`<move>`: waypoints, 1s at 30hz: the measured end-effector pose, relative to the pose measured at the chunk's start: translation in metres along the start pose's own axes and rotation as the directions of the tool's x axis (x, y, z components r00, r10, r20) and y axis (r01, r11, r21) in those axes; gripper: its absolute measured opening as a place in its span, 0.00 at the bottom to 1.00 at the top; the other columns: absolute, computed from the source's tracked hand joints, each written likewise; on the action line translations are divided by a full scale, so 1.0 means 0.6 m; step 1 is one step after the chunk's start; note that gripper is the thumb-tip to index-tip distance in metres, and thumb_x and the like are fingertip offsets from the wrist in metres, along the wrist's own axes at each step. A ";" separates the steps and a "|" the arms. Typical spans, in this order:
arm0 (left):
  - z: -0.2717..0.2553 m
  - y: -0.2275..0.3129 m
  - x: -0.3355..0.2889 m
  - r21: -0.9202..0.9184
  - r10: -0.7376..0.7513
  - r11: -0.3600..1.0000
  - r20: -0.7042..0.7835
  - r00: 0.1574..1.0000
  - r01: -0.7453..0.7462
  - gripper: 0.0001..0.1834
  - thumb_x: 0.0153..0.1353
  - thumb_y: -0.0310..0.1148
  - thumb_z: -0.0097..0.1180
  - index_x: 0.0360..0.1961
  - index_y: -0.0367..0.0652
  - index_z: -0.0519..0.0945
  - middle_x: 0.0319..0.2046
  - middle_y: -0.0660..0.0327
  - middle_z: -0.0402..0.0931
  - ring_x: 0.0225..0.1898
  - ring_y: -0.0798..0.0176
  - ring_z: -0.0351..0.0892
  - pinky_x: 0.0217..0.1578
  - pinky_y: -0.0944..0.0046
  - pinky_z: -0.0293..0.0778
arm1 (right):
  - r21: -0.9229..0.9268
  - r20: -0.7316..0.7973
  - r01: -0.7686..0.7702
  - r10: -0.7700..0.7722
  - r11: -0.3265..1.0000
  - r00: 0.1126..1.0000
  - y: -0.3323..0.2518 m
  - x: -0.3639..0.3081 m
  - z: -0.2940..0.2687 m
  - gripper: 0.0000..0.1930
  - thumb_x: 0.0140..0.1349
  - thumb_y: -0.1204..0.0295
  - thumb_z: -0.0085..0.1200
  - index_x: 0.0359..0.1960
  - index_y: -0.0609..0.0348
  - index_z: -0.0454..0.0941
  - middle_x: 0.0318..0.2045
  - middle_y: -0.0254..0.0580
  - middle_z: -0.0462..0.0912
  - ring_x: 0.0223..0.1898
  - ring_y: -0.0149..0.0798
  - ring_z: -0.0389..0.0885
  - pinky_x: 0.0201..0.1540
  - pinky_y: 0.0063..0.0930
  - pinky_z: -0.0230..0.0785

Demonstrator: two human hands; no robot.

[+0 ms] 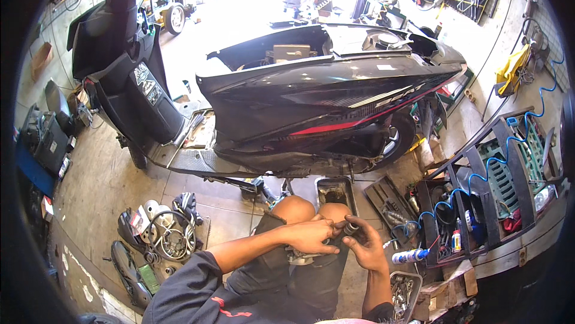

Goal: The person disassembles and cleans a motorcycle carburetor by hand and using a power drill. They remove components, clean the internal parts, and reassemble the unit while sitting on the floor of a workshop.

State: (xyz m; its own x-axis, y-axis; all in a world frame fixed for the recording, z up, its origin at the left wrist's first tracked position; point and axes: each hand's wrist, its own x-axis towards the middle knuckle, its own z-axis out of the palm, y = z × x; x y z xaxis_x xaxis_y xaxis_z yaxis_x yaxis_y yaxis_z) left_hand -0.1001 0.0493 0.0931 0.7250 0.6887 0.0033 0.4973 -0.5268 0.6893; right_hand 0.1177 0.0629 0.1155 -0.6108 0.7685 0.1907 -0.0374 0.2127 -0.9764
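Over my lap, my right hand (368, 248) pinches a short, round metal piece (351, 228) between thumb and fingers; it looks like a socket, but its exact kind is unclear. My left hand (310, 238) is closed just beside it, fingers bent toward the right hand. What the left hand holds is hidden. A pale metal part (301, 259) shows under the left hand, on my thighs. Ahead of my knees stands a black scooter (287, 96) with a red stripe, its seat area uncovered.
A black tray (336, 187) lies beneath the scooter. Right of me are an open tool case (389, 204), a black rack (473, 204) with a blue coiled hose (486, 168), and a metal tray of small parts (405, 291). Removed parts (168, 234) lie on the floor at left.
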 end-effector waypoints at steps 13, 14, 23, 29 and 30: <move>0.004 0.001 -0.001 -0.043 -0.050 0.998 -0.054 0.997 0.048 0.27 0.67 0.51 0.53 0.47 0.33 0.81 0.40 0.46 0.80 0.53 0.46 0.72 0.56 0.45 0.65 | -0.257 -0.323 -0.032 -0.054 0.966 0.945 -0.023 -0.006 0.057 0.19 0.62 0.81 0.61 0.56 0.68 0.75 0.42 0.50 0.86 0.44 0.39 0.87 0.47 0.29 0.78; 0.006 0.001 0.000 -0.046 -0.054 0.998 -0.066 0.996 0.051 0.27 0.67 0.51 0.53 0.46 0.33 0.81 0.39 0.46 0.80 0.53 0.46 0.72 0.56 0.46 0.65 | -0.300 -0.351 -0.042 -0.070 0.953 0.934 -0.024 -0.008 0.060 0.19 0.62 0.80 0.61 0.55 0.68 0.75 0.41 0.49 0.86 0.43 0.39 0.87 0.46 0.28 0.78; -0.011 0.011 -0.073 -0.112 -0.082 0.994 -0.570 0.817 0.022 0.21 0.67 0.47 0.56 0.43 0.36 0.80 0.50 0.47 0.73 0.51 0.44 0.74 0.54 0.50 0.69 | -0.238 -0.411 0.134 -0.225 0.962 0.883 -0.031 0.005 0.035 0.18 0.63 0.82 0.58 0.55 0.68 0.75 0.41 0.50 0.85 0.43 0.40 0.86 0.46 0.29 0.78; 0.051 -0.017 -0.152 -0.255 -0.374 0.927 -0.601 0.706 0.274 0.14 0.65 0.41 0.59 0.44 0.43 0.82 0.44 0.55 0.79 0.52 0.51 0.75 0.56 0.53 0.68 | 0.019 -0.513 0.208 -0.170 0.978 0.841 -0.011 0.054 0.063 0.21 0.66 0.84 0.53 0.61 0.66 0.68 0.49 0.50 0.81 0.46 0.42 0.84 0.53 0.32 0.75; 0.055 -0.015 -0.153 -0.239 -0.352 0.936 -0.609 0.711 0.258 0.14 0.64 0.40 0.60 0.46 0.43 0.83 0.44 0.56 0.82 0.53 0.52 0.75 0.57 0.53 0.68 | 0.031 -0.477 0.208 -0.169 0.978 0.863 -0.010 0.061 0.075 0.21 0.66 0.84 0.53 0.60 0.66 0.69 0.48 0.50 0.81 0.47 0.42 0.84 0.53 0.33 0.76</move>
State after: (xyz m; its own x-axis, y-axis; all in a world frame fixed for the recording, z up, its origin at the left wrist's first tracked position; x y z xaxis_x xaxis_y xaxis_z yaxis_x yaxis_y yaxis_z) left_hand -0.1555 -0.0257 0.0624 0.0505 0.9783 0.2010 0.5388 -0.1962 0.8193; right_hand 0.0598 0.0626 0.1240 -0.1433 0.9149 0.3775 -0.1877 0.3494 -0.9180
